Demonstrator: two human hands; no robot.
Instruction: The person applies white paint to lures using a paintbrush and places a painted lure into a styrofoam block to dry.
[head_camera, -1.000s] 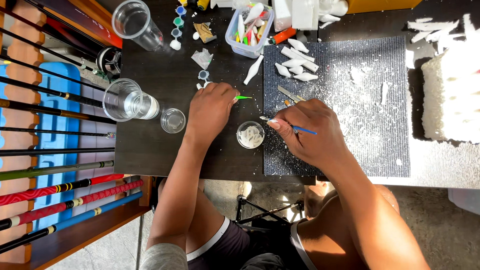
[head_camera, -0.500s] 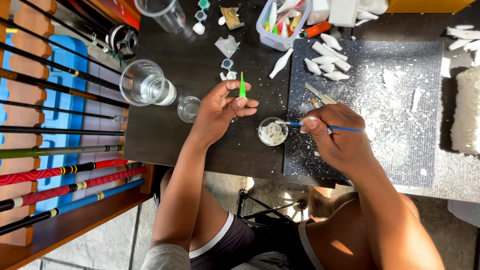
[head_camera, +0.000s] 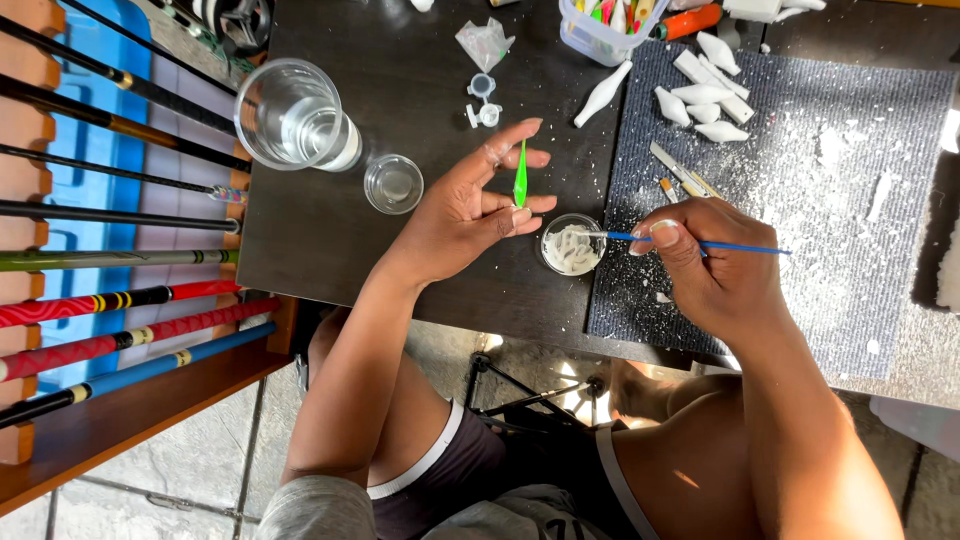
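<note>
Now the left hand (head_camera: 470, 215) is held above the dark table (head_camera: 330, 230), palm turned up, with the fingers spread; the thumb and one fingertip pinch a small bright green float (head_camera: 520, 178), which stands nearly upright between them. The right hand (head_camera: 715, 265) is closed around a thin blue paintbrush (head_camera: 730, 245). The brush lies almost level and its tip reaches into a small round clear dish (head_camera: 571, 246) that holds white paint. This dish stands on the table just beside the left hand, at the edge of a grey textured mat (head_camera: 850, 270).

On the mat, above the right hand, lie several white unpainted float bodies (head_camera: 700, 95), and white crumbs are scattered around them. 1 more white body (head_camera: 602, 95) lies on the table beside the mat. 2 or 3 thin tools (head_camera: 680, 175) lie partly hidden behind the right hand, so I cannot tell what they are.

At the top, a clear plastic box (head_camera: 590, 35) with coloured pieces inside is cut off by the frame edge. Near it are a crumpled clear small bag (head_camera: 485, 42) and 2 tiny clear caps (head_camera: 482, 100). To the left stand a big clear cup (head_camera: 295, 115) with water in it and a small clear dish (head_camera: 393, 184) that looks almost empty.

Further left, many long rods (head_camera: 120, 300) in black, red, blue and green rest on a wooden rack (head_camera: 150, 400).
</note>
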